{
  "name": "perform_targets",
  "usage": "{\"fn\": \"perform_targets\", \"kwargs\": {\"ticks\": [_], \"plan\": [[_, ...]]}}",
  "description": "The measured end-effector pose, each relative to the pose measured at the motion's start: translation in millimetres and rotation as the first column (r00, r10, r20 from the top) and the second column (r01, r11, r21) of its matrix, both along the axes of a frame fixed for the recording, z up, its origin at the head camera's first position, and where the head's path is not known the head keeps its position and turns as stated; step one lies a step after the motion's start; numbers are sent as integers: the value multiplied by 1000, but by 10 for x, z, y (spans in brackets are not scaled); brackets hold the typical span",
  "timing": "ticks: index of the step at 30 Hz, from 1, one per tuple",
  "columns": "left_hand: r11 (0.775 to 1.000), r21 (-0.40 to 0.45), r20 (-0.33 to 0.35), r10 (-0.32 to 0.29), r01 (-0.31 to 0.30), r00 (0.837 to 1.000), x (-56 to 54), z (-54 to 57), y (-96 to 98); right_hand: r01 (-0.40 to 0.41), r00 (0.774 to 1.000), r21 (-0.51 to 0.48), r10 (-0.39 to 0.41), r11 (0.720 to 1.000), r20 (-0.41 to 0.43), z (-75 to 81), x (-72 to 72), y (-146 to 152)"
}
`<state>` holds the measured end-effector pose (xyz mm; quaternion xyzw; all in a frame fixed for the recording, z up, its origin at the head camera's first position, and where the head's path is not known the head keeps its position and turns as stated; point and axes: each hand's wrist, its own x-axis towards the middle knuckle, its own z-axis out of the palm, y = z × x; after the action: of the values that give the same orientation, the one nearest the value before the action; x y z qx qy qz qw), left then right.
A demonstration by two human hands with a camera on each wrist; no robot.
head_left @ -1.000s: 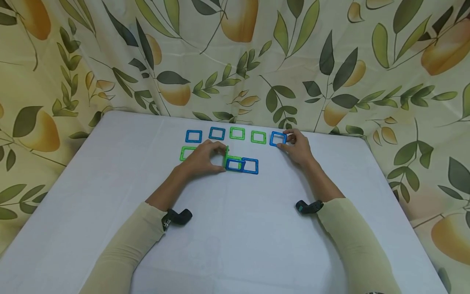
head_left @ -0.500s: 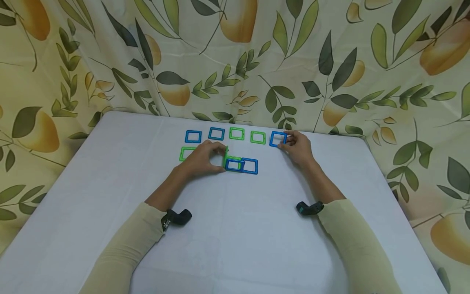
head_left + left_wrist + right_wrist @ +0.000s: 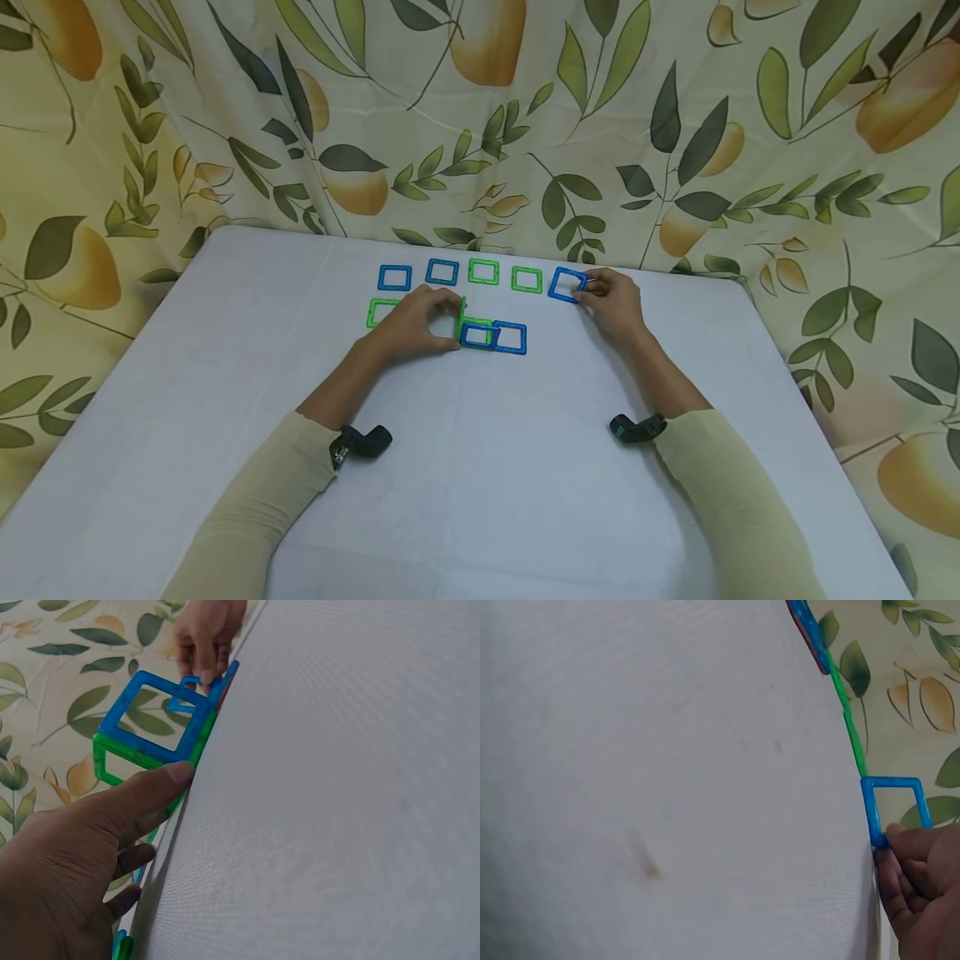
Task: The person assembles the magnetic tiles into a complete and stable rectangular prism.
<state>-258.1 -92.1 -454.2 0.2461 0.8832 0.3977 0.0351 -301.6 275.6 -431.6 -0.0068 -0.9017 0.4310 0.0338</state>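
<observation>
My left hand (image 3: 412, 325) holds a standing green magnetic tile (image 3: 461, 322) between thumb and fingers. Joined to that tile is a blue magnetic tile (image 3: 120, 712), which also stands raised, with a green tile visible behind it in the head view. Flat against their right side lies another blue tile (image 3: 524, 338). Over at the back right, my right hand (image 3: 615, 304) pinches a square blue tile (image 3: 552, 282) by its right edge; in the right wrist view the blue tile (image 3: 892, 781) is tilted up off the white surface.
Along the table's back edge lie two blue tiles, one of them a blue tile (image 3: 394, 288), and two green tiles, such as the green tile (image 3: 527, 292). Another green tile (image 3: 371, 313) is partly hidden behind my left hand. A leaf-and-fruit patterned cloth (image 3: 465, 125) hangs behind the white table (image 3: 480, 467).
My right hand has shifted slightly right, and the blue tile in it has turned and tilted up a little. The left hand and its tiles stay in place.
</observation>
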Motion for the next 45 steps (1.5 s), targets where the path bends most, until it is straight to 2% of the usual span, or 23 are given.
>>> {"fn": "perform_targets", "kwargs": {"ticks": [10, 17, 33, 45], "plan": [[1000, -9, 10, 3, -3, 1000, 5, 11, 8, -14, 998, 19, 15, 1000, -55, -17, 58, 29], [1000, -5, -8, 2, -2, 1000, 14, 30, 0, -22, 997, 23, 24, 999, -77, -17, 104, 33], [1000, 10, 0, -8, 8, 1000, 13, 25, -4, -50, 994, 37, 53, 998, -91, -3, 208, 2], [1000, 2, -1, -1, 1, 1000, 26, 48, -1, -98, 992, -23, 96, 995, -76, 13, 345, -101]]}}
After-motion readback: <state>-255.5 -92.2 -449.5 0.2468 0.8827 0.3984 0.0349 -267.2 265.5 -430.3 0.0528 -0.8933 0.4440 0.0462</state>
